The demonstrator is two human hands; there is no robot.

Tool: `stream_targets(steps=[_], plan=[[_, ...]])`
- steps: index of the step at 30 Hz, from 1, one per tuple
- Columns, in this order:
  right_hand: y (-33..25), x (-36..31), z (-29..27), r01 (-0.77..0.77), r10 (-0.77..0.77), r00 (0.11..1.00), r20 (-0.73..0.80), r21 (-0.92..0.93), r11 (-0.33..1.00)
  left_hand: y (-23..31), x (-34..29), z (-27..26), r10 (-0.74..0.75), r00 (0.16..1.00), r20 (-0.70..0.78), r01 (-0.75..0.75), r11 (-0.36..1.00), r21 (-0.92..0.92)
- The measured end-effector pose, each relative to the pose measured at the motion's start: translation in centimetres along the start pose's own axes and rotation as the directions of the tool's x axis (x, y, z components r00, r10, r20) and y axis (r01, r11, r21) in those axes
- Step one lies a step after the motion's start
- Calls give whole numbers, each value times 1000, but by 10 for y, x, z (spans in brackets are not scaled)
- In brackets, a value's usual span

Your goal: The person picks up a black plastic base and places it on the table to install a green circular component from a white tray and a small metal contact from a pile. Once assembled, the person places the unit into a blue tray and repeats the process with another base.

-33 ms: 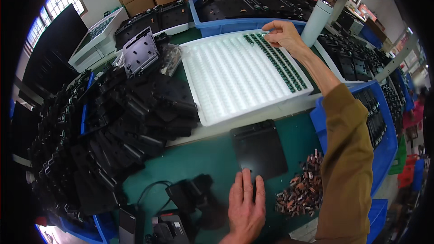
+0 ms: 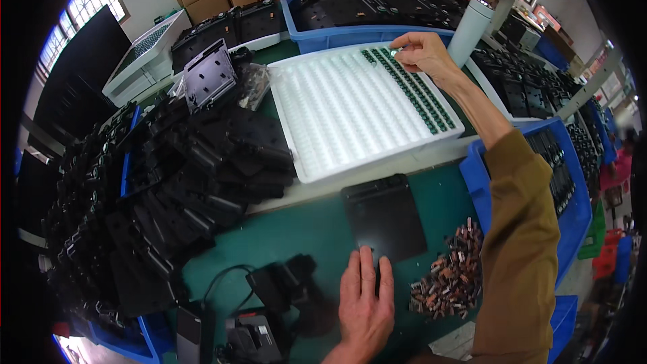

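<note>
Pinching a green part (image 2: 393, 53) at the white tray's (image 2: 377, 152) far right corner, the right hand (image 2: 427, 55) could drop it if its grip slips; the left hand (image 2: 366, 313), fingers parted, touches a black panel (image 2: 387, 219).

Ok, I count one left hand (image 2: 367, 315) and one right hand (image 2: 429, 58). One big white tray (image 2: 323, 121), with green bits (image 2: 415, 97) by the dozen. One panel (image 2: 387, 219) up front, one bottle (image 2: 470, 32), one white crate (image 2: 121, 85). At least three cartons (image 2: 203, 8), at least three blue bins (image 2: 330, 42). Copper bits (image 2: 446, 275)? One heap, way too many to number. Same with the black parts (image 2: 205, 195) on the left.
</note>
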State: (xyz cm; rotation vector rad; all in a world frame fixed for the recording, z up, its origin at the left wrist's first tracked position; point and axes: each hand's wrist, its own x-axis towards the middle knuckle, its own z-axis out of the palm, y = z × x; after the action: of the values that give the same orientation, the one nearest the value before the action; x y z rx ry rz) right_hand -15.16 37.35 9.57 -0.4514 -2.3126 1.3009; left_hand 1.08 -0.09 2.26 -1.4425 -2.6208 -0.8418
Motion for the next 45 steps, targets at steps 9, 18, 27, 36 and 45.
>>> stream_targets(steps=[9, 18, 27, 36, 45], plan=[[-20, -161, 17, -240, 179, 927, 329, 155, 958, -3, -5, 7, 65, 997, -50, -59, 992, 107], [-3, -192, 39, -216, 174, 961, 214, 192, 957, -9, 1, 0, 105, 992, -72, -100, 993, 63], [4, -194, 47, -187, 166, 976, 143, 144, 972, -12, 7, 4, 117, 985, -129, -106, 990, 89], [-5, -192, 43, 231, -184, 967, 176, -305, 924, -11, 8, 5, 86, 982, -167, -85, 996, 10], [-8, -194, 44, 263, -214, 961, 174, -343, 902, -12, 7, 7, 79, 981, -179, -77, 997, 13]])
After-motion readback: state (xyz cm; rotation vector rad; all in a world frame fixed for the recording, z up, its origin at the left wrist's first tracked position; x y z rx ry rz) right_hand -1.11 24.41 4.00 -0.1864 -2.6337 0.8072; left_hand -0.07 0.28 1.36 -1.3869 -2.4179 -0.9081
